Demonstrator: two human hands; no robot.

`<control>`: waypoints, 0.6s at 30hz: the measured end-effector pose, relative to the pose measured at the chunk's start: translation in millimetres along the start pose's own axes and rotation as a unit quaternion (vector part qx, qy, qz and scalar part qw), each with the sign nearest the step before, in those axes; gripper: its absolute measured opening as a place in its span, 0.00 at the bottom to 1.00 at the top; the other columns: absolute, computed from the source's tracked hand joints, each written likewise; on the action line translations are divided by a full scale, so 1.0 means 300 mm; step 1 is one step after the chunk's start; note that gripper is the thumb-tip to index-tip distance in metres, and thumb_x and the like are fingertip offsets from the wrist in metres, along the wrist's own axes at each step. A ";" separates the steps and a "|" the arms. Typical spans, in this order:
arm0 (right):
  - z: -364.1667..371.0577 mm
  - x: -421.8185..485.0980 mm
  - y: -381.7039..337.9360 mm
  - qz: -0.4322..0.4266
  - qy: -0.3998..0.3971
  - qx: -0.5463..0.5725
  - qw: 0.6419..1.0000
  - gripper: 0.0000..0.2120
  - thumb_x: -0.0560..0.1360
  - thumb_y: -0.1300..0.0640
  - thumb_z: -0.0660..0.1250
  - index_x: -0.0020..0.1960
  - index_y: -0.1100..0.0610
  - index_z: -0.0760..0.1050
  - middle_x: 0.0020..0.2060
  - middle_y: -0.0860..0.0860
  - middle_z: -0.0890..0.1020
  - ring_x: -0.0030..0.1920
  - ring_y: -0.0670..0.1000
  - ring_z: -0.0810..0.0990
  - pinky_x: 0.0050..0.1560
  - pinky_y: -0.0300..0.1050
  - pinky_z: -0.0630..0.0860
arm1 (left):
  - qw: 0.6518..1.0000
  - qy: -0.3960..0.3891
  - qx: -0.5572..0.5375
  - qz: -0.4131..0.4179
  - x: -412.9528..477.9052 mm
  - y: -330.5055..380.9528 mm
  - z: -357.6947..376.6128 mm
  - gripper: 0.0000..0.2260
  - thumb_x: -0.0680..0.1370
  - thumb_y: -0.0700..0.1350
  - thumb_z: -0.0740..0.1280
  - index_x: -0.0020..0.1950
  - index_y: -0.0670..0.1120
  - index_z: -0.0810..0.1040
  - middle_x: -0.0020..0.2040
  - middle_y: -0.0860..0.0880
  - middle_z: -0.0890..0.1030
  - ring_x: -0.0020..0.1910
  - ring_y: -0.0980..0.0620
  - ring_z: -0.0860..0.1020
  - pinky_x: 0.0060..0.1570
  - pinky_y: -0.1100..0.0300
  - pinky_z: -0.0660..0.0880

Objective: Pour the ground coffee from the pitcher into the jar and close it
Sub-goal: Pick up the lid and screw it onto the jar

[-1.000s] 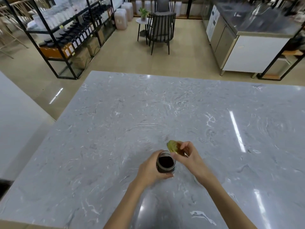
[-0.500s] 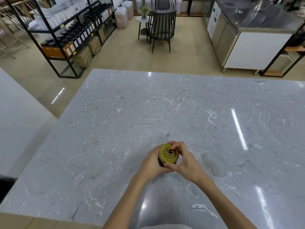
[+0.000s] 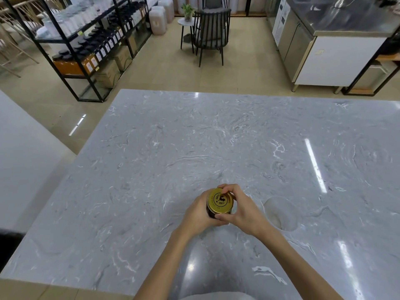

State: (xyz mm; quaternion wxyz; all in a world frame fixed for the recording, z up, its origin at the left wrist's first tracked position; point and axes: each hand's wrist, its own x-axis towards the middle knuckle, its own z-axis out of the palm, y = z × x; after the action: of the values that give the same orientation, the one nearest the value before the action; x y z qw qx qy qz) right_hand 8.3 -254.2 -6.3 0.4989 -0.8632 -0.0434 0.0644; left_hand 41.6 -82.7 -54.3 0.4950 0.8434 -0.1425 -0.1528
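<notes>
A small dark glass jar (image 3: 210, 213) stands on the grey marble table (image 3: 194, 148), near its front middle. A gold lid (image 3: 220, 200) with a black print sits flat on the jar's mouth. My left hand (image 3: 195, 214) wraps the jar's body from the left. My right hand (image 3: 242, 210) grips the lid's rim, fingers over the far edge and thumb at the near edge. The coffee inside is hidden by the lid. No pitcher shows in this view.
A faint, see-through oval shape (image 3: 280, 213) lies on the table just right of my right hand. Beyond the table's far edge stand black shelves with bottles (image 3: 95, 46), a dark chair (image 3: 211, 33) and a steel counter (image 3: 324, 40).
One second ago the jar was uncovered and my right hand held the gold lid tilted beside it. The lid now sits flat on the jar, with my right hand gripping its rim.
</notes>
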 end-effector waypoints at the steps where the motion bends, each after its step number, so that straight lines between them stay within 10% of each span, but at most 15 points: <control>1: -0.002 0.000 0.003 -0.001 -0.003 -0.005 1.000 0.29 0.65 0.53 0.80 0.58 0.44 0.66 0.61 0.30 0.72 0.60 0.34 0.74 0.58 0.31 0.71 | 1.000 0.001 -0.002 0.001 0.000 0.000 -0.001 0.37 0.59 0.56 0.83 0.63 0.69 0.71 0.59 0.65 0.80 0.58 0.61 0.79 0.55 0.52 0.79; 18: 0.063 -0.010 -0.001 -0.020 0.067 -0.057 0.996 0.34 0.65 0.47 0.79 0.68 0.47 0.70 0.61 0.45 0.69 0.63 0.43 0.65 0.63 0.27 0.62 | 1.000 -0.001 0.022 -0.020 -0.019 0.057 -0.016 0.30 0.62 0.54 0.80 0.57 0.74 0.71 0.55 0.67 0.80 0.54 0.66 0.78 0.52 0.57 0.79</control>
State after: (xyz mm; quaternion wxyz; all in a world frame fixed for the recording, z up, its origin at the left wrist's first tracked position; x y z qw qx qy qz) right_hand 2.3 -238.4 -15.2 0.4515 -0.8917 -0.0305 -0.0065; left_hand 36.9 -84.7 -36.5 0.4730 0.8567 -0.1292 -0.1600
